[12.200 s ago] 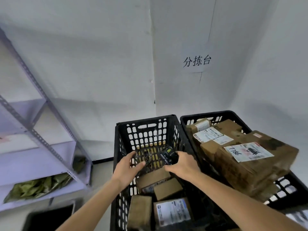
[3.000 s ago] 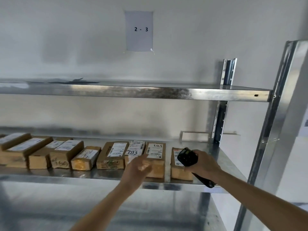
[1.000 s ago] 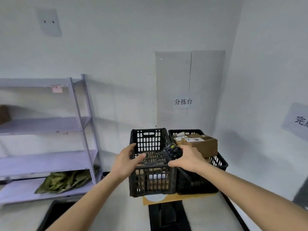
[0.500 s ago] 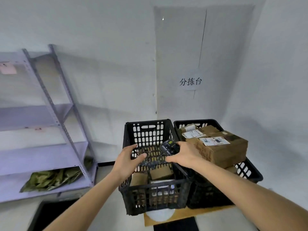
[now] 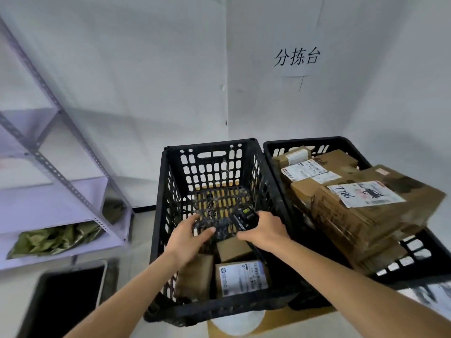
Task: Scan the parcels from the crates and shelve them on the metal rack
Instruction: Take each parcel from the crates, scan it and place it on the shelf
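Observation:
Two black plastic crates stand side by side. The left crate (image 5: 161,191) holds a few small cardboard parcels at its near end, one with a white label (image 5: 241,278). My left hand (image 5: 186,236) reaches into this crate, fingers relaxed, holding nothing, just above a brown parcel (image 5: 195,276). My right hand (image 5: 264,231) grips a black handheld scanner (image 5: 244,218) over the crate's middle. The right crate (image 5: 305,142) is piled with larger parcels; the top one (image 5: 373,203) bears a label marked 7786.
A grey metal rack (image 5: 61,181) stands at the left with a green bag (image 5: 56,237) on its low shelf. A black bin (image 5: 61,296) sits on the floor below. A paper sign (image 5: 296,57) hangs on the white wall behind the crates.
I have come closer to the crates and look down into them. Both hands have moved forward and down into the left crate; the scanner stays in my right hand.

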